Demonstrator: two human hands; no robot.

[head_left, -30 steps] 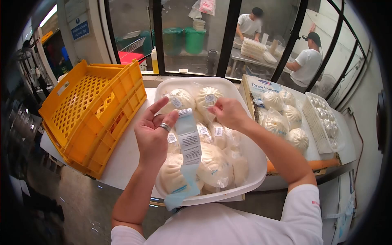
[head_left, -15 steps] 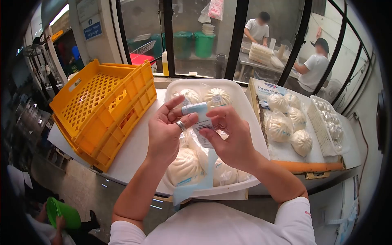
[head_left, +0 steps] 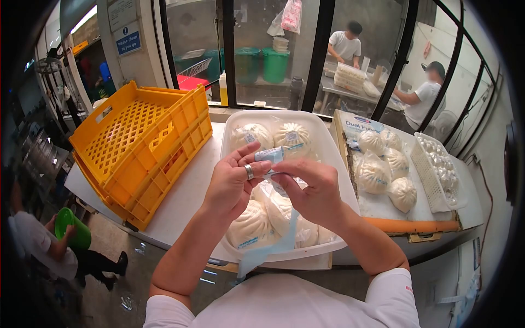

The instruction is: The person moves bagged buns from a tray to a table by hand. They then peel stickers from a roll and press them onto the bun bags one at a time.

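Above a white plastic tub (head_left: 345, 180), my left hand (head_left: 225, 183) and my right hand (head_left: 314, 188) pinch a strip of printed labels (head_left: 270, 155) between them. The left hand wears a ring and grips the strip with thumb and fingers. My right thumb and forefinger meet on it just to the right. A pale blue tail of backing (head_left: 258, 257) trails down over the tub's near rim. Large pleated buns in clear bags fill the tub; one bagged bun (head_left: 249, 227) lies at the near left, and another with a label on top (head_left: 291, 136) is at the far right.
Stacked yellow crates (head_left: 147, 158) stand on the left of the table. At right, more bagged buns (head_left: 374, 172) lie on a board beside a white basket of small wrapped items (head_left: 440, 169). A person carrying a green bucket (head_left: 74, 228) is at lower left; two people work behind the window.
The strip, spread with its print facing me before, is now bent and pinched closer between my fingers. My right hand has closed in. The person with the green bucket has come further into view.
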